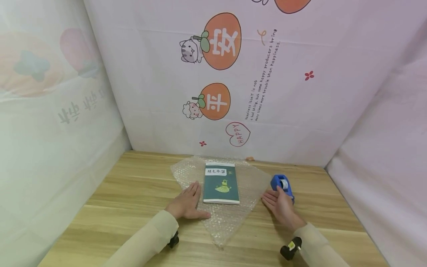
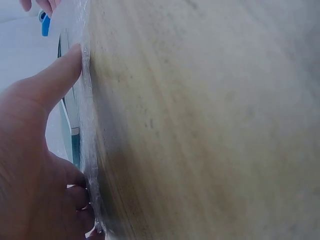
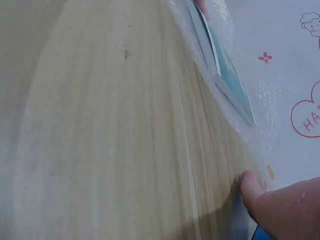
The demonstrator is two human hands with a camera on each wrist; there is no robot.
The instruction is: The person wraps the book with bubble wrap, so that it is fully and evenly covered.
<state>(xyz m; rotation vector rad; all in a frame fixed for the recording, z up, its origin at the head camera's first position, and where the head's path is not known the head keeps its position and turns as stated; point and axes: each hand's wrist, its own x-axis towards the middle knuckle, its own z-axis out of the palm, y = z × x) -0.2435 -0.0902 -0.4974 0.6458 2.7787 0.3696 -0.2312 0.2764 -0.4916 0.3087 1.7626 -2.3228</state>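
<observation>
A green booklet (image 1: pixel 221 188) with a white title label lies face up on a sheet of clear bubble wrap (image 1: pixel 251 180), which is turned cornerwise on the table. My left hand (image 1: pixel 187 203) rests on the wrap just left of the booklet, fingers extended and thumb spread; the left wrist view shows its thumb (image 2: pixel 62 75) at the wrap's edge. At the wrap's right corner is my right hand (image 1: pixel 281 207), fingers extended toward the sheet, with nothing visibly gripped. Partly behind its thumb stands a blue tape dispenser (image 1: pixel 289 191) carrying a roll of tape.
The wooden table (image 1: pixel 133 196) meets a white printed cloth (image 1: pixel 160 92) at the back. More white cloth (image 1: pixel 383 148) hangs along both sides. A small black device (image 1: pixel 291 249) is worn at the right wrist, and another (image 1: pixel 173 240) at the left.
</observation>
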